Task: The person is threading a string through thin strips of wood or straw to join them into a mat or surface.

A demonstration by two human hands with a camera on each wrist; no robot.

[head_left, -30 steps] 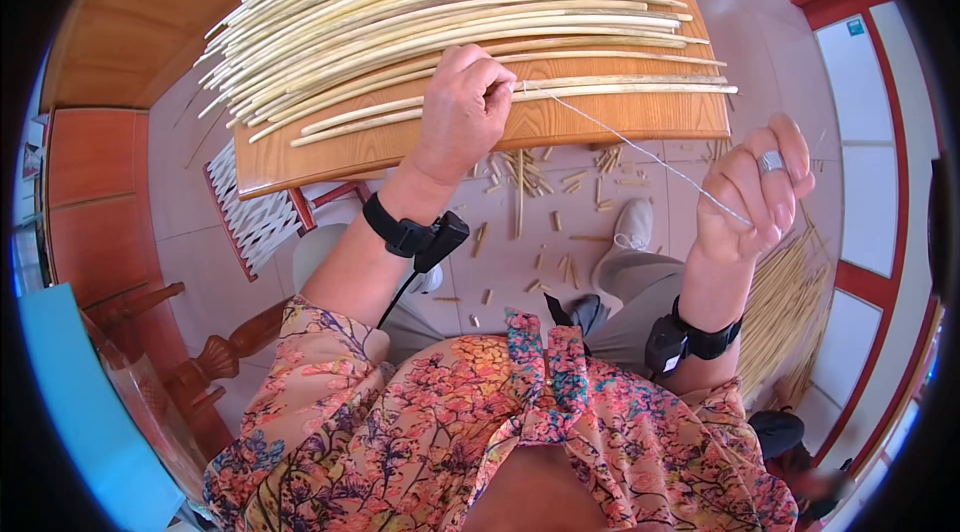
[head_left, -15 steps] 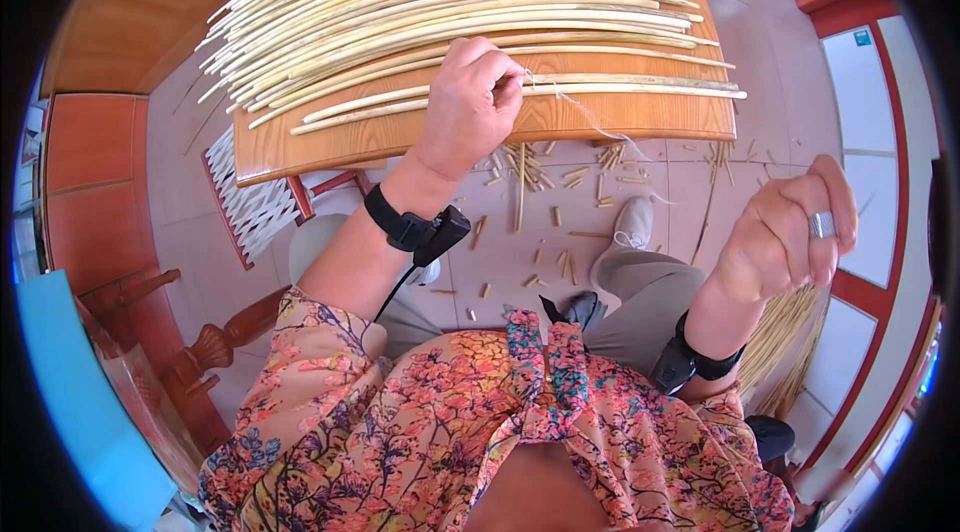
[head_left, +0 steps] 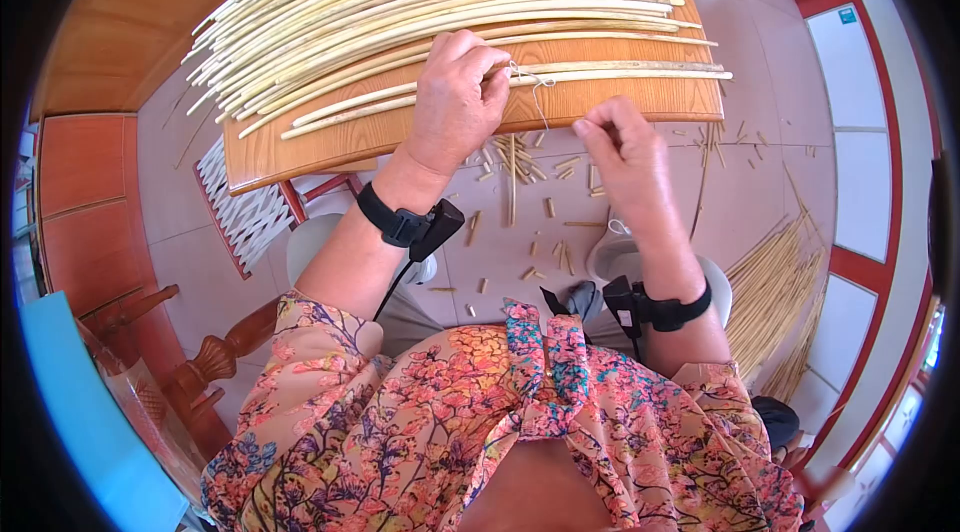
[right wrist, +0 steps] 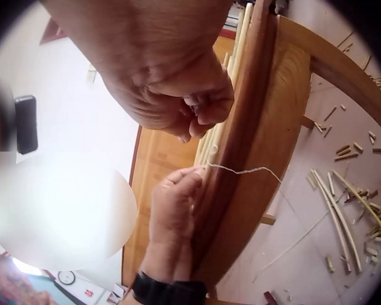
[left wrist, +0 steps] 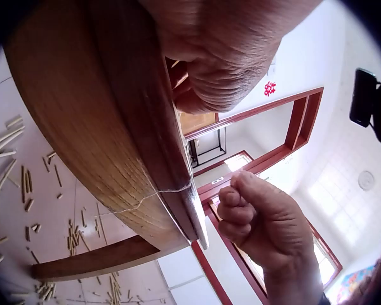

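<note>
Many long pale reeds (head_left: 420, 2) lie side by side across a wooden table (head_left: 300, 147). My left hand (head_left: 455, 97) rests on the nearest reeds, its fingertips pinching a thin white string (head_left: 541, 97) tied there. The string's loose end hangs over the table's front edge (left wrist: 114, 146). My right hand (head_left: 620, 147) hovers just off that edge, to the right of the string, fingers curled with nothing seen in them. The right wrist view shows the left hand (right wrist: 174, 216) holding the string (right wrist: 241, 170) at the edge. In the left wrist view the right hand (left wrist: 260, 219) is a fist.
Short cut reed pieces (head_left: 520, 172) litter the tiled floor under the table. A sheaf of thin reeds (head_left: 780, 292) lies on the floor at right. A chair with a woven seat (head_left: 245, 202) stands at the table's left, and a carved wooden chair (head_left: 220, 352) is nearer me.
The right hand had been pulling the string taut far to the right. It let the string go slack and has moved back left, up to the table's edge. The left hand stayed put.
</note>
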